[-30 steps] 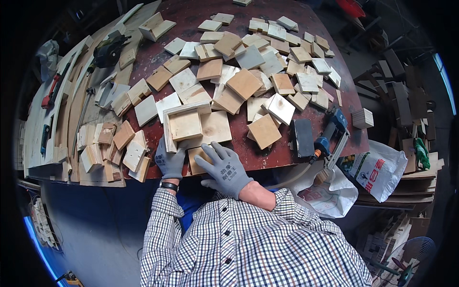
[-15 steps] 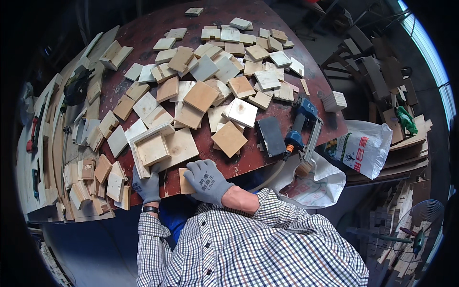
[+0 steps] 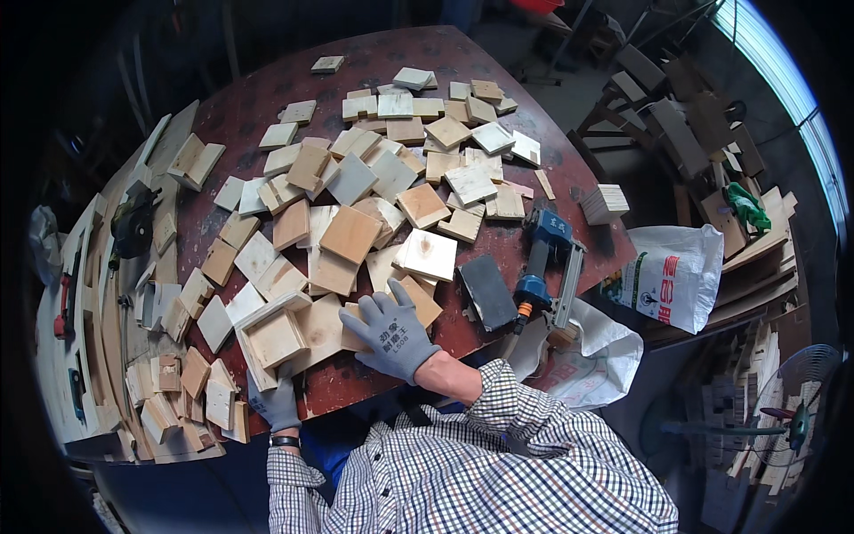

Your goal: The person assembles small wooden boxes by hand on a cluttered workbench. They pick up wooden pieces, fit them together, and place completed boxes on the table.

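My left hand [image 3: 278,405], in a grey work glove, is at the table's front edge, against the lower end of a small open wooden box [image 3: 277,338]. Its fingertips are hidden behind the box wood. The box stands tilted on the table, beside a flat pale board [image 3: 322,329]. My right hand [image 3: 391,338], gloved the same way, is closed over a small wooden block [image 3: 351,331], which shows at the left of its fingers. Partly behind its fingertips lies a square wooden piece [image 3: 422,301].
Many loose wooden pieces [image 3: 351,233] cover the dark red table [image 3: 360,387]. At the right are a dark rectangular block [image 3: 487,292], a blue nail gun [image 3: 541,258] and a white sack [image 3: 596,356]. Boards and tools [image 3: 64,307] line the left side.
My right hand has moved the small block away from the table's front edge, up beside the pale board. My left hand stays at the box. The whole view has shifted.
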Demonstrator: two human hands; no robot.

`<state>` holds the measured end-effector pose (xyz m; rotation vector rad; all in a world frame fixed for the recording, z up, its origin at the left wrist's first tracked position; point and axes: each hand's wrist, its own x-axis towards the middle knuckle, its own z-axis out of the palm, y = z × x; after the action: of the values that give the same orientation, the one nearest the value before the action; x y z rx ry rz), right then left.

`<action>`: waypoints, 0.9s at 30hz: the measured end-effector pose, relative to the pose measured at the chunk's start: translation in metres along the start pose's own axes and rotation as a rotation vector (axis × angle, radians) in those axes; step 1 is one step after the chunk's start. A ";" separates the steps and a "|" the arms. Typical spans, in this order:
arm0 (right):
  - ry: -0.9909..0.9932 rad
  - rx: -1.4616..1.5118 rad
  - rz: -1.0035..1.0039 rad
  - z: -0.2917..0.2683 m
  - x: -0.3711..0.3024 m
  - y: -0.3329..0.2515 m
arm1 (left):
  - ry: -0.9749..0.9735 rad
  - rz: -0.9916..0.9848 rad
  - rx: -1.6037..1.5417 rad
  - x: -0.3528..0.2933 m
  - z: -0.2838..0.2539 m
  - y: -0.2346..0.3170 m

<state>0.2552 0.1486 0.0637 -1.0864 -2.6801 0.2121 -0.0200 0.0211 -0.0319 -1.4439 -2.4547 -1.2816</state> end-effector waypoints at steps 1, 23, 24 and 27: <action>0.022 0.001 0.002 0.001 0.000 0.002 | 0.005 0.005 0.002 0.000 0.000 0.001; 0.241 -0.050 0.140 -0.003 0.019 0.030 | 0.010 0.019 0.038 -0.002 -0.001 -0.001; 0.251 -0.057 0.130 0.000 0.021 0.029 | 0.006 0.017 0.055 -0.003 -0.001 -0.002; 0.288 -0.061 0.098 0.002 0.024 0.025 | -0.004 0.009 0.046 -0.004 0.000 -0.004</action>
<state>0.2546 0.1834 0.0606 -1.1687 -2.3955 -0.0091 -0.0210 0.0178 -0.0363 -1.4462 -2.4599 -1.2134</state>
